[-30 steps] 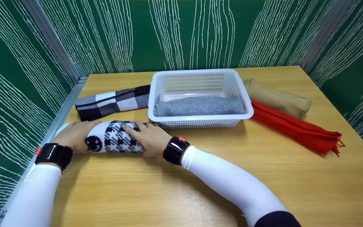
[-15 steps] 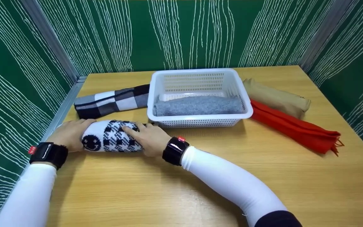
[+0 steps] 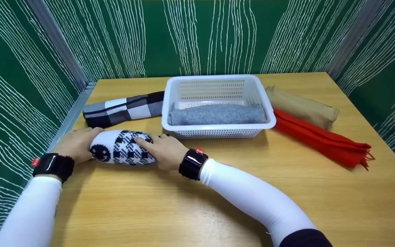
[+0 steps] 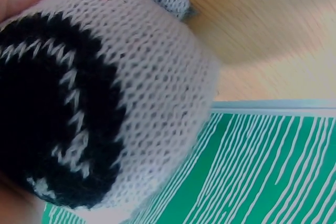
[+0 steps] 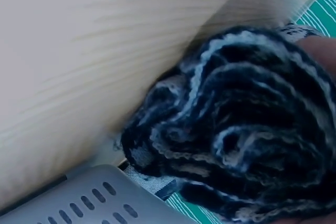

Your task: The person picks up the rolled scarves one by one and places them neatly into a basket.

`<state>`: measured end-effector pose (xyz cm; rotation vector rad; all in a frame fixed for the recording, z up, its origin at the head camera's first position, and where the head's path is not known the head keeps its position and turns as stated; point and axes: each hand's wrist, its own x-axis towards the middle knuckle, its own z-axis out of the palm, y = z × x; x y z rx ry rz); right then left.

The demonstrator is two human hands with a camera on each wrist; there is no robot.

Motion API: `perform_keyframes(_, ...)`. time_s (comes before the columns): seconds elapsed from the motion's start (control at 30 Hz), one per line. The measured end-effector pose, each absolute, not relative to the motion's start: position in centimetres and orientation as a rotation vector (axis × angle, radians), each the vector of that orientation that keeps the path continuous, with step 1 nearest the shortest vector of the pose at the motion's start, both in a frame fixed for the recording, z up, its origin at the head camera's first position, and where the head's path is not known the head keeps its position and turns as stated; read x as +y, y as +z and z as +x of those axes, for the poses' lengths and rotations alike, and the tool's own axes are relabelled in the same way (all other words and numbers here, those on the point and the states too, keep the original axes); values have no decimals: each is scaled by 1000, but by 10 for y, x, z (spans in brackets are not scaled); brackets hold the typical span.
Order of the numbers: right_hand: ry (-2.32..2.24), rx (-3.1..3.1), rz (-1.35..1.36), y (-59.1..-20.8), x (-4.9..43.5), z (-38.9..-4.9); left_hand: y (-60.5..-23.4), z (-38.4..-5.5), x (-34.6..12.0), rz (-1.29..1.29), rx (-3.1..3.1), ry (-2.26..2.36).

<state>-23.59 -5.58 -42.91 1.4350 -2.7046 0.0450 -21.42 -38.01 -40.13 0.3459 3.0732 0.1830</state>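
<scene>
A rolled knit scarf (image 3: 129, 147), white with a black smiley and a black-and-white houndstooth pattern, lies crosswise at the left of the table. My left hand (image 3: 76, 144) grips its left end, near the smiley. My right hand (image 3: 166, 150) holds the right end, thumb along the near top and the other fingers over the far side. In the left wrist view, the white knit end of the scarf (image 4: 163, 87) bulges between fingers and thumb. The right wrist view looks onto the spiral layers of the scarf's other end (image 5: 252, 135), with parts of the hand at its edge.
A white plastic basket (image 3: 218, 128) with a rolled grey cloth (image 3: 218, 115) inside stands at the back middle. Left of it lies a checked black, white and grey roll (image 3: 123, 109). To its right are a tan roll (image 3: 302, 106) and a red fringed scarf (image 3: 321, 139).
The left hand has slid a little to the left along the scarf. The smiley has shifted slightly left and the roll now bows a bit between both hands.
</scene>
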Motion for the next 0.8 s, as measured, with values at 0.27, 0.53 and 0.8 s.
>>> perform_keyframes(0.27, 70, -2721, 1442, -426, -53, -232, -398, -216, -380, 382, 3065, 112)
perform_keyframes(0.53, 76, -2753, 1452, -422, -52, -229, -390, -213, -376, 336, 3041, 139)
perform_keyframes(0.8, 90, -2756, 1453, -417, -50, -225, -385, -212, -376, 351, 3050, 166)
